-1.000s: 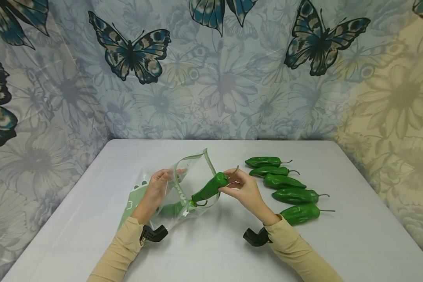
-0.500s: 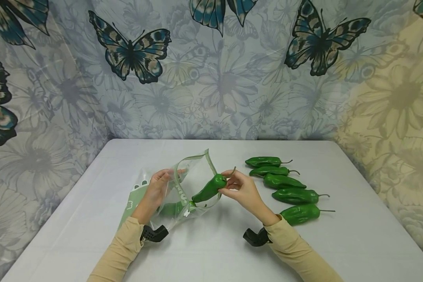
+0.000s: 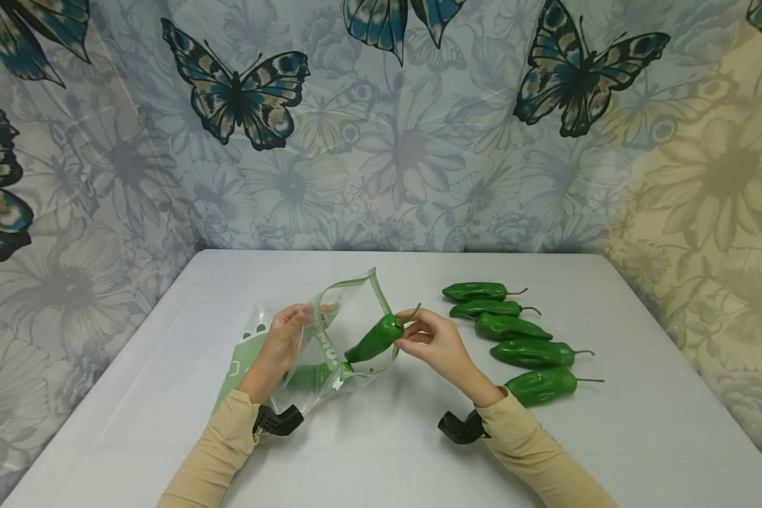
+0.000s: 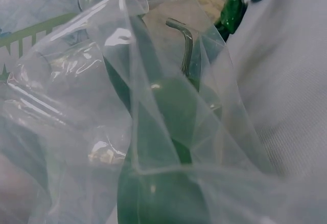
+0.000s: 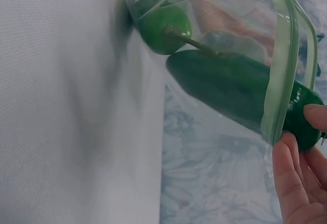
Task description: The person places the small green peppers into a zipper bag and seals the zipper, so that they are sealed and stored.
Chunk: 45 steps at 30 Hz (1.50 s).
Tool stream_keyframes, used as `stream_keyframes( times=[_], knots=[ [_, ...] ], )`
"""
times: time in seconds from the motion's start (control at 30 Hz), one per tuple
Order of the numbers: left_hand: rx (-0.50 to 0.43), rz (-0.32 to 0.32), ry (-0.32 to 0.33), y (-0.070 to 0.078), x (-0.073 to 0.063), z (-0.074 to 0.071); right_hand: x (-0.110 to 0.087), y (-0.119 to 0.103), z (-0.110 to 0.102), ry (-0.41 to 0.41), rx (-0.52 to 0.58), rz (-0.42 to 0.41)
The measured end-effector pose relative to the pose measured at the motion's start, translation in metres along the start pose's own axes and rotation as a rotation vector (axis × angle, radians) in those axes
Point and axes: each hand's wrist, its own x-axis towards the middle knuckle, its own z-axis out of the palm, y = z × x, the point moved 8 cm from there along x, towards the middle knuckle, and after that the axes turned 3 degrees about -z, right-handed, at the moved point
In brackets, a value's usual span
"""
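My left hand (image 3: 282, 342) grips the side of a clear zip bag (image 3: 320, 326) with a green rim, its mouth standing wide and facing right. Between right thumb and fingers my right hand (image 3: 437, 344) pinches a green pepper (image 3: 373, 340) near its stem. Most of that pepper is inside the mouth, as the right wrist view shows, its tip close to another pepper (image 5: 164, 29) deeper in the bag. Through the plastic in the left wrist view, a pepper (image 4: 168, 193) with a bent stem shows blurred. The left hand's fingertips are partly behind the plastic.
Several green peppers lie in a slanting column right of the bag, the nearest pepper (image 3: 542, 386) close to the right sleeve (image 3: 533, 444). A white table (image 3: 368, 458) carries everything, with a butterfly-patterned cloth (image 3: 406, 176) behind it.
The right hand and its pepper have shifted slightly left, a little deeper into the bag, and the stem of the pepper inside is now covered. The left hand has stayed in place.
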Motion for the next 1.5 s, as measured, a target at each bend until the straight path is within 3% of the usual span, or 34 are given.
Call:
stream_keyframes(
  times=[0.27,0.53,0.77,1.17,1.5],
  knots=[
    [-0.022,-0.008,0.0,0.0,-0.001,0.001,0.0,0.001,0.0,-0.007,0.004,0.023],
    [-0.036,-0.03,0.051,-0.004,-0.001,-0.001,0.0,0.0,0.0,-0.005,-0.018,0.031],
    [-0.026,-0.014,-0.012,0.0,-0.001,0.007,-0.001,-0.004,-0.002,0.0,-0.097,0.004],
    [-0.003,0.004,-0.029,0.001,0.0,0.009,0.0,-0.006,-0.001,-0.008,-0.134,0.027],
    [-0.018,-0.018,-0.023,-0.001,-0.001,0.009,-0.001,-0.005,0.0,-0.011,-0.131,0.026]
  ],
)
